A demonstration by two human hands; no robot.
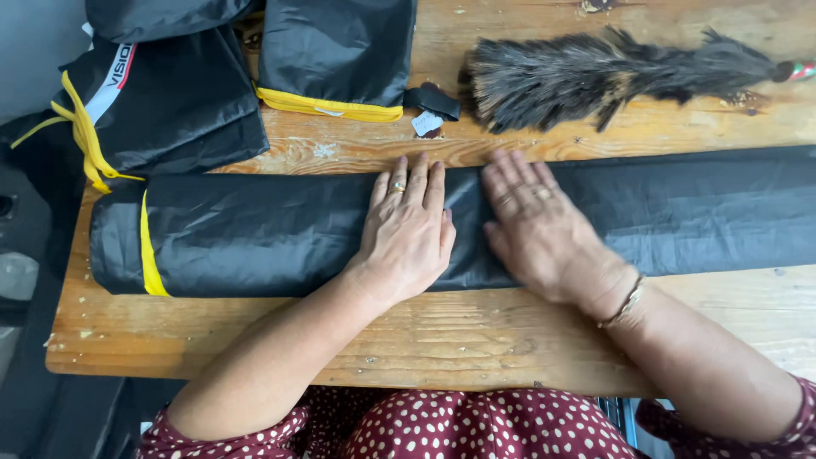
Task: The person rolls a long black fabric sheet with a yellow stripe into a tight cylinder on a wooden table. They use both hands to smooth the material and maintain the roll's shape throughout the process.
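Left hand point(406, 228): flat, palm down, fingers spread, pressing on the long black fabric roll point(280, 234), gripping nothing
Right hand point(535, 228): just beside the left at 3 o'clock, also flat and open on the same fabric, rings showing, bracelet point(626, 302) at the wrist
Black fabric: lies across the wooden table point(476, 340) from 9 to 3 o'clock; the left end is rounded with a yellow trim band point(150, 246); the right part lies flatter and runs out of view
Progress: judging by its shape, the left part looks folded or rolled, the right part looks still to be smoothed
At 11 o'clock: two more black folded covers with yellow edging point(327, 106), one with yellow straps point(81, 136)
At 1 o'clock: a dark feather duster point(595, 76) lying well apart from the hands
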